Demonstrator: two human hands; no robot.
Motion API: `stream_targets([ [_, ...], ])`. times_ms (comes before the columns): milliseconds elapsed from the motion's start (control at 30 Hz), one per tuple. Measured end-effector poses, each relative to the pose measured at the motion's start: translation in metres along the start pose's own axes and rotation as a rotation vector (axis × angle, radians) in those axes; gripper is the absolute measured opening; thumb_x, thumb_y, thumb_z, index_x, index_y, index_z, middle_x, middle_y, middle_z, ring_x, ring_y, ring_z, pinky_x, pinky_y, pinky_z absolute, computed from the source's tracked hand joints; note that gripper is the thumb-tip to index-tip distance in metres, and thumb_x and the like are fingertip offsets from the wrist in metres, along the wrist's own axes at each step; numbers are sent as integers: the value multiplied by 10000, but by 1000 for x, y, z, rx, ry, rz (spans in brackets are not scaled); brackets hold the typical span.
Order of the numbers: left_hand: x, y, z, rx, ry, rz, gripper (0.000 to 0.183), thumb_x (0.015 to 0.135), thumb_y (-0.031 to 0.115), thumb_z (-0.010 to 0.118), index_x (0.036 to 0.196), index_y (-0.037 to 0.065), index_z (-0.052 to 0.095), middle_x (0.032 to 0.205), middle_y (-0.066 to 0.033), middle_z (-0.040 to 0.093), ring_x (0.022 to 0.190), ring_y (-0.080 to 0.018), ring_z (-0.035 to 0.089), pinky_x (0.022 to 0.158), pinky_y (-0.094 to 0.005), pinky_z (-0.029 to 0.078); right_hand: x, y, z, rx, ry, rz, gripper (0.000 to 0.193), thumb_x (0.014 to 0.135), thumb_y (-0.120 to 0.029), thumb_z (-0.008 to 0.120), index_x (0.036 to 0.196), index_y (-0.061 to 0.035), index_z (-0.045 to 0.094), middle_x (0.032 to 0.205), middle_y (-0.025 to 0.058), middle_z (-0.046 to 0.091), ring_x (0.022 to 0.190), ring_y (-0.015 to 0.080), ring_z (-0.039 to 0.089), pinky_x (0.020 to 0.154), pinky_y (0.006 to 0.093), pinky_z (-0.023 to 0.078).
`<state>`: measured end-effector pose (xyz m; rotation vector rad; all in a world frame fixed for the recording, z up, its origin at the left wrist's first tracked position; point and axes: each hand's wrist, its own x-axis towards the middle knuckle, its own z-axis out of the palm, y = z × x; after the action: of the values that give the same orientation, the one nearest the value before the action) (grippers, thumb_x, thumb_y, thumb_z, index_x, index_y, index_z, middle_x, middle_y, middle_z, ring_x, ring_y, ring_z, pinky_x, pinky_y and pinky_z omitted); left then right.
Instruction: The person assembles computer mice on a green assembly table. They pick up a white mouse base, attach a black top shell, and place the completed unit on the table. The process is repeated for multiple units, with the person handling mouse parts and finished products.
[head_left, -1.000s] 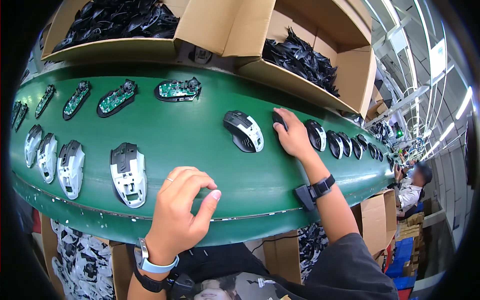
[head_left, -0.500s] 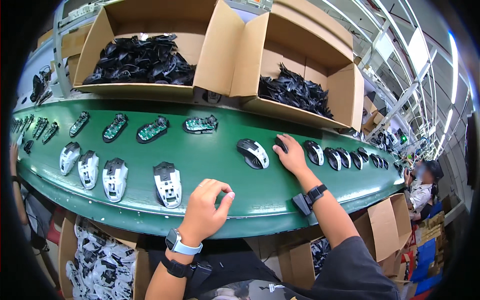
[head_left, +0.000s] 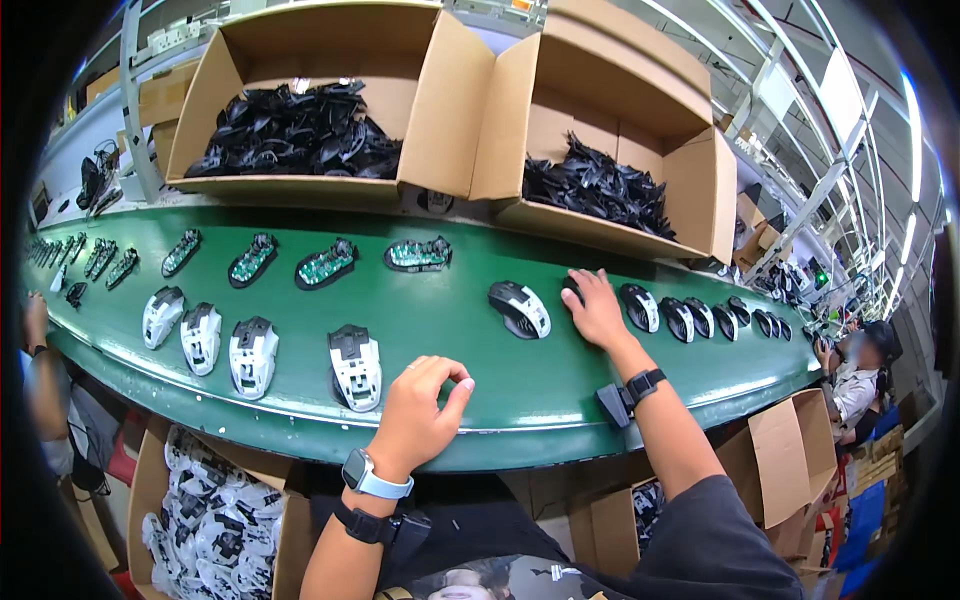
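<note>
My right hand (head_left: 598, 315) lies over a dark computer mouse (head_left: 573, 289), its fingers around it; most of that mouse is hidden beneath the palm. To its left sits a black-and-white mouse (head_left: 520, 309), untouched. My left hand (head_left: 420, 410) hovers by the near edge of the green work surface (head_left: 480, 395), fingers curled and thumb tip close to the index finger, with nothing visible between them. Nearest to it on the left is a white mouse shell with a dark top (head_left: 355, 366). More white shells (head_left: 253, 357) stand farther left.
Mouse bases with green circuit boards (head_left: 327, 264) line the far side. Several finished-looking mice (head_left: 640, 307) run off to the right. Two cardboard boxes (head_left: 290, 184) of black parts stand behind. Below is a box of white shells (head_left: 215, 520). Other people (head_left: 855, 375) sit at both ends.
The whole view has shifted slightly, so everything appears a little farther right. Both hands keep nearly the same places relative to the mice and shells.
</note>
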<state>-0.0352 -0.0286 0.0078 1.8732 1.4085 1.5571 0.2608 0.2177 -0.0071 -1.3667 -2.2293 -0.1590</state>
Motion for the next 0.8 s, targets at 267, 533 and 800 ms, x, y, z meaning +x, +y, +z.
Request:
stream_targets([
  [267, 6, 0, 0, -45, -6, -97, 108, 944, 85, 711, 966, -19, 692, 921, -142, 717, 909, -273, 700, 835, -366, 557, -22, -108, -12, 373, -50, -61, 769, 796, -322, 841, 1422, 13, 546, 1301, 263, 647, 1190, 445, 619, 1052, 493, 500],
  [533, 3, -20, -7, -833, 245, -436, 657, 1014, 129, 717, 1518, 35, 306, 1347, -128, 575, 1218, -218, 605, 1065, -382, 505, -39, -217, -78, 712, -16, -672, 576, 723, -248, 958, 1197, -49, 698, 1264, 176, 661, 1190, 365, 636, 979, 449, 547],
  [800, 0, -27, -11, -853, 147, -411, 626, 899, 85, 786, 1359, 47, 363, 1239, -93, 577, 1136, -177, 602, 1024, -350, 498, 236, -42, -45, 7, -205, 99, 445, 853, -361, 815, 1108, -1, 762, 1114, 218, 774, 1036, 363, 751, 933, 449, 579],
])
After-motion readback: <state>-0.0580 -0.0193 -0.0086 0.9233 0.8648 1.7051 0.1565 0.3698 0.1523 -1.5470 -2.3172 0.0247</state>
